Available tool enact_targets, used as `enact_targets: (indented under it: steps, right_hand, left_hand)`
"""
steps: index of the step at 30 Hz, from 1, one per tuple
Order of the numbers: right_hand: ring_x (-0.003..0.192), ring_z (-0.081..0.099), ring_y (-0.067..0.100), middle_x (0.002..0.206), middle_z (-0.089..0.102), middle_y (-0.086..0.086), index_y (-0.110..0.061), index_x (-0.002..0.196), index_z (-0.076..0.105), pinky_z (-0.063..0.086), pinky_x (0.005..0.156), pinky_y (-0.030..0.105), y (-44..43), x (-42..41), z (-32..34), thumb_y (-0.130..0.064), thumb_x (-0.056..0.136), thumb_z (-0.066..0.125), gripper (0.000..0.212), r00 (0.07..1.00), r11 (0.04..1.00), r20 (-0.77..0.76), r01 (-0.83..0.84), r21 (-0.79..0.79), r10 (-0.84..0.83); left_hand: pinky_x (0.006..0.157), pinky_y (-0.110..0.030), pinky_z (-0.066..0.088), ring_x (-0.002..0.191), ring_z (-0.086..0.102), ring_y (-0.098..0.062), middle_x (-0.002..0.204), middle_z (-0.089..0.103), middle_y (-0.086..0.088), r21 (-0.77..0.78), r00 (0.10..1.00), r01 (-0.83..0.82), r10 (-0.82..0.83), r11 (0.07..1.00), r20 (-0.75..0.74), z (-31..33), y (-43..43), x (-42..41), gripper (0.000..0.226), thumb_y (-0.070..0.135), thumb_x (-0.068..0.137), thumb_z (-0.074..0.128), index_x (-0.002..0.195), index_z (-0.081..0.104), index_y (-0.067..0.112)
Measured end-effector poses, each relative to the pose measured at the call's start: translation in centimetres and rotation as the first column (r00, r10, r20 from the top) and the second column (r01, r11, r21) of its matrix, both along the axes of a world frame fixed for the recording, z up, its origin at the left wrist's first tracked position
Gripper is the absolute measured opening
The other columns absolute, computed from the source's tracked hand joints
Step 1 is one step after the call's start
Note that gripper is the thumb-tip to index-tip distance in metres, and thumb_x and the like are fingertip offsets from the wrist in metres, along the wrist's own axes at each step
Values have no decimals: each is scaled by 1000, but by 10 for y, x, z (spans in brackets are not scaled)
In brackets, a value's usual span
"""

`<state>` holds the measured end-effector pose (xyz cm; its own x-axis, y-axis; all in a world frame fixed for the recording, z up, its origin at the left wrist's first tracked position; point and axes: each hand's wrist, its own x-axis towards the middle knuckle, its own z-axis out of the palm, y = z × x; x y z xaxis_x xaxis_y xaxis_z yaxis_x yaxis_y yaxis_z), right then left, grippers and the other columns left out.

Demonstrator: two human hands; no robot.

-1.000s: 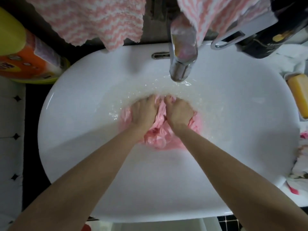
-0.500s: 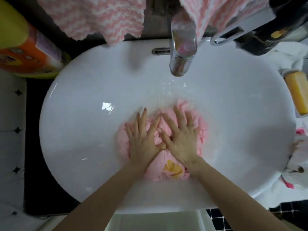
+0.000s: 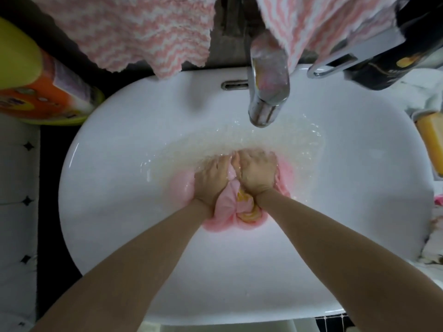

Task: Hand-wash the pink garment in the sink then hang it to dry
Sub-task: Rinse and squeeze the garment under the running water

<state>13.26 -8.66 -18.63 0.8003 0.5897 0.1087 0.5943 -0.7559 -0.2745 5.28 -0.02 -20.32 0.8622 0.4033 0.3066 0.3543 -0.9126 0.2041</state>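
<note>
A wet pink garment with a yellow print lies bunched at the bottom of the white sink, in shallow splashing water. My left hand and my right hand sit side by side on top of it, fingers curled down into the cloth and gripping it. The fingertips are under the rippling water and partly hidden. Pink cloth bulges out to the left of my left hand, to the right of my right hand, and between the wrists.
A chrome tap overhangs the back of the basin. Two pink-and-white striped towels hang above. An orange and yellow bottle stands at the left, a yellow soap bar at the right, a dark container at the back right.
Half a second ago both hands lay flat with fingers spread on the garment. Now the fingers are curled into the cloth, gathering it, and the water in front of them splashes.
</note>
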Motion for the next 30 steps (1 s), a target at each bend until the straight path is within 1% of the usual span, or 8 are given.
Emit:
enact_targets:
  steps: [2,5,9,13,15,18,22,30]
  right_hand:
    - [45,54,26,47,56,5,-14,50,60,36,54,29,7,8,9,-30,89,42,46,997,999,-83,-1,-37,-2]
    - [62,57,27,63,60,10,-13,62,64,29,59,28,12,20,29,-42,96,42,50,937,982,-320,95,-161,-143]
    - [70,55,20,61,59,-4,-20,60,60,37,63,28,2,38,69,-46,91,53,41,650,943,-733,331,39,-199]
    - [55,55,4,62,62,-11,-26,90,67,40,56,22,-28,32,103,-41,91,59,17,498,800,-865,542,256,-61]
    - [78,63,9,93,65,-5,-33,105,63,50,69,32,-44,12,102,-42,87,62,20,658,879,-743,421,225,-125]
    - [126,40,31,144,38,6,-36,128,55,40,96,50,-64,-22,82,-67,72,51,64,916,993,-383,118,-22,-118]
    - [145,3,32,160,-7,-5,-51,143,25,18,107,66,-68,-45,50,-88,62,22,89,849,980,-526,-56,-189,-53]
    - [97,57,36,116,64,1,-31,109,60,44,71,44,-44,-58,16,-60,77,46,46,978,999,-207,39,10,-36]
  left_hand:
    - [48,-28,44,57,65,-21,59,63,-1,-86,994,-33,24,996,-103,13,6,10,22,31,86,48,82,65,17]
    - [70,-38,48,88,66,-34,91,69,-14,-352,896,-194,19,916,-444,27,17,24,29,38,90,54,100,66,14]
    - [71,-26,42,81,56,-11,86,63,4,-842,951,-295,54,452,-304,71,30,26,36,52,77,63,90,61,19]
    - [77,-29,44,76,54,-12,77,55,4,-985,964,-148,236,88,-124,118,27,4,26,43,94,48,98,61,22]
    - [77,-36,48,72,56,-13,82,55,2,-944,975,-156,197,291,-101,121,20,-17,24,45,89,49,104,58,29]
    - [93,-48,46,114,50,-26,128,47,-7,-475,964,-66,-66,878,-257,91,6,-58,70,66,69,48,127,52,27]
    - [112,-59,6,145,-4,-31,158,-1,-12,-459,849,-92,-170,884,-500,56,-19,-80,102,80,62,35,149,12,32]
    - [88,-34,36,112,47,-23,128,47,-1,-222,987,-9,-27,975,-158,19,-37,-55,41,27,87,49,127,48,21]
